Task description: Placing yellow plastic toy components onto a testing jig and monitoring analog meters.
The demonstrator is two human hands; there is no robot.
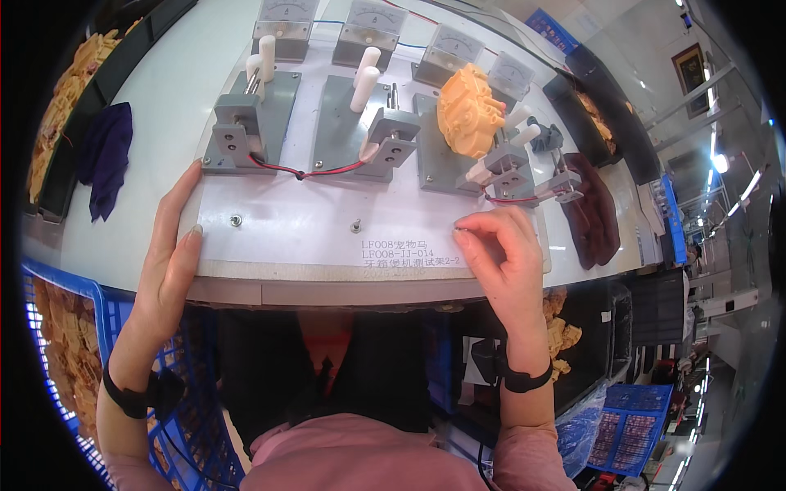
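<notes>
Your left hand curves half open around the white board's left edge; your right hand pinches a tiny, indistinct piece.

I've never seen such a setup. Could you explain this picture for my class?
This is no robot but a person's view: a head-worn fisheye camera looks down, bending straight edges. On the table lies a white board carrying grey fixtures, white pegs, red and black wires and small metal switches; four dial meters stand behind. An orange-yellow moulded part sits on the third fixture from the left. The left hand lies at the board's left edge, thumb and fingers apart. The right hand has thumb and forefinger nearly together; whether anything is between is unclear.
</notes>
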